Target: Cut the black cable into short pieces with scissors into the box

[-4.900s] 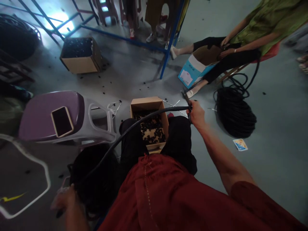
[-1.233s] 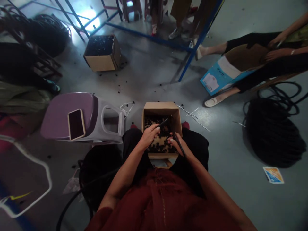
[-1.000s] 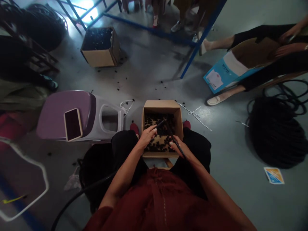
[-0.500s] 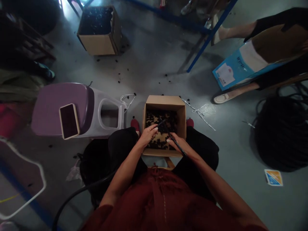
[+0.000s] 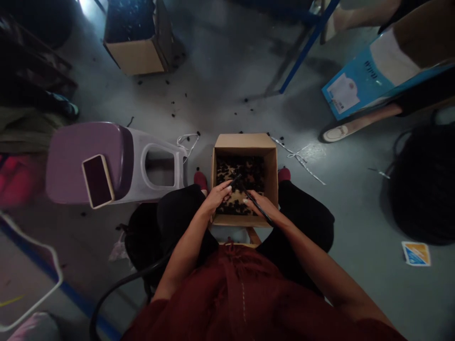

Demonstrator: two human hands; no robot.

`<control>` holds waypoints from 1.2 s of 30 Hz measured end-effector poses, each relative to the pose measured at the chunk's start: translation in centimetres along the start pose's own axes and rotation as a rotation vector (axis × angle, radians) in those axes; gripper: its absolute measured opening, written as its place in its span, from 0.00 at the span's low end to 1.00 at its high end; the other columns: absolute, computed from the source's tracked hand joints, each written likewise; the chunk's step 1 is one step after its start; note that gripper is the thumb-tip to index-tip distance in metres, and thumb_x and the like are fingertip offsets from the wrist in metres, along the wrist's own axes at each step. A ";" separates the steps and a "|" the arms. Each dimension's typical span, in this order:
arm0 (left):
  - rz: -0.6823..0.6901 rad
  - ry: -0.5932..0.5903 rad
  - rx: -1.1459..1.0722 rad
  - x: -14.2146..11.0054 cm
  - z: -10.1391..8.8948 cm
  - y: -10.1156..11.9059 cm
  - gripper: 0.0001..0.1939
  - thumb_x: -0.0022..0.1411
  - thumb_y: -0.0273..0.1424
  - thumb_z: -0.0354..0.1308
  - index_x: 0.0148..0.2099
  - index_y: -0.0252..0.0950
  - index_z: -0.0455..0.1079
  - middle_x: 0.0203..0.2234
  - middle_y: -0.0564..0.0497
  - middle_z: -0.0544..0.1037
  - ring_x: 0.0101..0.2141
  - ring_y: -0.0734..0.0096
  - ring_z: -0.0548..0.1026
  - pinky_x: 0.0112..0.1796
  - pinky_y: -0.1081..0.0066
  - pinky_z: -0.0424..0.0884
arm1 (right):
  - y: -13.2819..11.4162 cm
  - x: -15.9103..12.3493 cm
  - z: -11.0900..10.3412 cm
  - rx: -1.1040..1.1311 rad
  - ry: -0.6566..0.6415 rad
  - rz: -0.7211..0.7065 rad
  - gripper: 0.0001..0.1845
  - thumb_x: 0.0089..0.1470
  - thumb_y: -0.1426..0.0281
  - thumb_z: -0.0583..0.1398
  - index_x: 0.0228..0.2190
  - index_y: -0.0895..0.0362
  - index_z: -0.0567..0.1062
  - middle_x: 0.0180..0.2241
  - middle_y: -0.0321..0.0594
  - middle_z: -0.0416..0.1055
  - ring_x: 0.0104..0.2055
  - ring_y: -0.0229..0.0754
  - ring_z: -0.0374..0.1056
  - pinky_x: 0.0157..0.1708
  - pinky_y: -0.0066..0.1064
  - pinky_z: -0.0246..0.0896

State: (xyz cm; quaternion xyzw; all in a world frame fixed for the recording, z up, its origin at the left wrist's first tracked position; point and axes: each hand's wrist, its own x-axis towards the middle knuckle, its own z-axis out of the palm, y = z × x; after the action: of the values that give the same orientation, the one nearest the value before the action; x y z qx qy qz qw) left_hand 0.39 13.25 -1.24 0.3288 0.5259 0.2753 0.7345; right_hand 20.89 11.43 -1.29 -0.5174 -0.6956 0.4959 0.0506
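I sit over an open cardboard box between my feet, with several small black pieces inside. My left hand is closed round the end of a black hose, whose tip sticks out over the box. My right hand is closed on a dark cutting tool whose tip meets the hose end. The hose runs back under my left arm to a dark coil on the floor.
A purple stool with a phone on it stands at my left. Another box of black pieces sits far left. A blue-white carton and another person's foot are at the upper right. A black hose coil lies right.
Since 4.9 s ago both hands came together over the box, hose end in the left, cutter in the right. In the last second the hands barely moved; the view tilted downward.
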 end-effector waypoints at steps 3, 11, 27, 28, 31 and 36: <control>-0.014 -0.030 0.017 0.1 -0.5 -0.3 0.29 0.55 0.39 0.54 0.57 0.32 0.60 0.23 0.54 0.63 0.20 0.84 0.56 0.21 0.79 0.49 | -0.3 0.0 -0.3 0.049 -0.028 -0.025 0.23 0.56 0.59 0.49 0.50 0.57 0.60 0.43 0.46 0.68 0.43 0.44 0.67 0.41 0.33 0.60; -0.038 -0.073 0.035 0.8 -1.0 -1.2 0.30 0.55 0.41 0.54 0.57 0.33 0.60 0.23 0.54 0.63 0.19 0.84 0.56 0.20 0.79 0.48 | -0.5 0.1 0.0 0.134 -0.067 0.051 0.23 0.56 0.59 0.49 0.49 0.58 0.62 0.38 0.45 0.70 0.37 0.43 0.67 0.37 0.33 0.60; -0.045 -0.061 0.051 0.8 -0.8 -0.9 0.30 0.54 0.41 0.54 0.56 0.31 0.61 0.22 0.55 0.63 0.19 0.84 0.55 0.21 0.78 0.49 | -0.1 0.4 0.5 0.089 0.002 0.013 0.23 0.56 0.60 0.48 0.52 0.57 0.59 0.44 0.45 0.67 0.43 0.44 0.65 0.43 0.34 0.58; -0.046 -0.064 0.048 0.8 -0.8 -1.0 0.30 0.54 0.41 0.54 0.56 0.31 0.61 0.22 0.55 0.63 0.19 0.84 0.55 0.21 0.78 0.49 | -0.1 0.4 0.5 0.093 0.006 0.011 0.23 0.56 0.60 0.48 0.51 0.57 0.59 0.44 0.45 0.67 0.43 0.44 0.65 0.42 0.34 0.58; -0.043 -0.070 0.040 1.0 -0.8 -1.2 0.30 0.55 0.40 0.54 0.57 0.31 0.60 0.23 0.55 0.63 0.19 0.85 0.56 0.21 0.78 0.48 | -0.2 0.3 0.6 0.103 0.015 0.020 0.23 0.56 0.59 0.48 0.51 0.57 0.60 0.43 0.45 0.68 0.43 0.44 0.65 0.42 0.34 0.58; -0.032 -0.068 0.031 1.1 -0.7 -1.3 0.29 0.55 0.40 0.54 0.57 0.31 0.60 0.22 0.56 0.62 0.19 0.85 0.55 0.21 0.78 0.49 | -0.3 0.3 0.8 0.118 0.030 0.065 0.22 0.56 0.59 0.49 0.50 0.56 0.61 0.41 0.45 0.69 0.41 0.44 0.66 0.41 0.33 0.58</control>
State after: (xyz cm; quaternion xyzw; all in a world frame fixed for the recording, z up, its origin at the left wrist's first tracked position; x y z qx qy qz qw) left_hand 0.11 13.35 -3.04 0.3406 0.5103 0.2439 0.7511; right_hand 20.12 11.16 -1.62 -0.5432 -0.6470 0.5298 0.0753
